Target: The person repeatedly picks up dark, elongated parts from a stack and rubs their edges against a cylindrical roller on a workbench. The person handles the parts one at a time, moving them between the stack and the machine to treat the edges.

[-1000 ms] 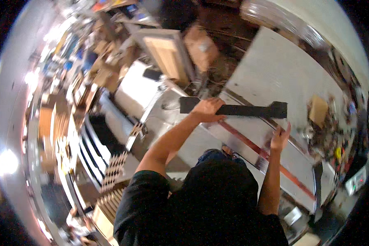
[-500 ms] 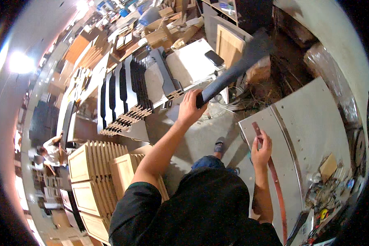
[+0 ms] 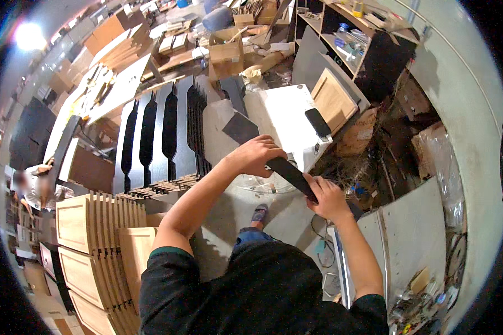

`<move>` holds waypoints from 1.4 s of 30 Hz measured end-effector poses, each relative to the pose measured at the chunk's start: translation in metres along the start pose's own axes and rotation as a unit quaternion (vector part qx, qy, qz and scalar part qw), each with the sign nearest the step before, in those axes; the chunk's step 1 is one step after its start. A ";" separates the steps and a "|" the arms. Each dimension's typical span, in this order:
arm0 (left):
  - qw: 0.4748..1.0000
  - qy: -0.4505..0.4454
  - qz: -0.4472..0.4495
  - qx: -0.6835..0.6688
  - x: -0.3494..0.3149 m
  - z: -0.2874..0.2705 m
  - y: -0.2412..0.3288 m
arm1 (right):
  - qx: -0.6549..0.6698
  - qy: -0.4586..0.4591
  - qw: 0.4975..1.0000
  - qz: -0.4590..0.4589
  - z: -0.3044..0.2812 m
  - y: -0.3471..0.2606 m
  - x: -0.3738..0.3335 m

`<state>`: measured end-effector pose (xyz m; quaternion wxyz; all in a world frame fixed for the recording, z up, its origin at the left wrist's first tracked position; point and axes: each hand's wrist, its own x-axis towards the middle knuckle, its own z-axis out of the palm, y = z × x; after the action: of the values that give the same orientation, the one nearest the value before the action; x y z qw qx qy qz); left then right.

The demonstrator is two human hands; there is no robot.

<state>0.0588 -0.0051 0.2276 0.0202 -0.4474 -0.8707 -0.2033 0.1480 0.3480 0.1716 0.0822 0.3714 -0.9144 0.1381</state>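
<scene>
A long dark board (image 3: 289, 174) with a wider end runs slantwise in front of me, held in both hands. My left hand (image 3: 257, 156) is closed over its middle, fingers wrapped across the top. Farther down to the right, my right hand (image 3: 328, 198) grips the board near its lower right end, thumb and fingers on either side. Beyond my left hand lies a row of stacked black panels with shaped, narrowed edges (image 3: 176, 131). Past the board, a dark phone (image 3: 317, 121) rests on a white worktop (image 3: 282, 109).
Light wooden door panels (image 3: 72, 226) stand stacked at my left. A grey sheet surface (image 3: 413, 231) with small hardware at its near end lies to my right. Cardboard boxes (image 3: 226, 58) and a shelf unit (image 3: 385, 61) are at the back. Another person (image 3: 39, 187) works far left.
The board has swung from pointing far right to slanting down toward the right. My right hand has left the reddish-brown strip at the grey surface and now grips the board. The view has shifted right.
</scene>
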 end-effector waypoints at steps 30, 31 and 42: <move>0.690 0.376 -0.531 -0.317 -0.094 0.192 -0.098 | 0.180 0.098 0.947 0.246 0.267 -0.014 0.399; 0.675 0.371 -0.535 -0.346 -0.093 0.187 -0.096 | 0.178 0.100 0.946 0.250 0.270 -0.012 0.395; 0.696 0.374 -0.511 -0.338 -0.097 0.195 -0.103 | 0.156 0.105 0.951 0.245 0.275 -0.006 0.394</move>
<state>0.0646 -0.0606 -0.0072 0.0843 0.2027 -0.7583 -0.6138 -0.1414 -0.0010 0.0118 0.0823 0.1279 -0.9305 0.3332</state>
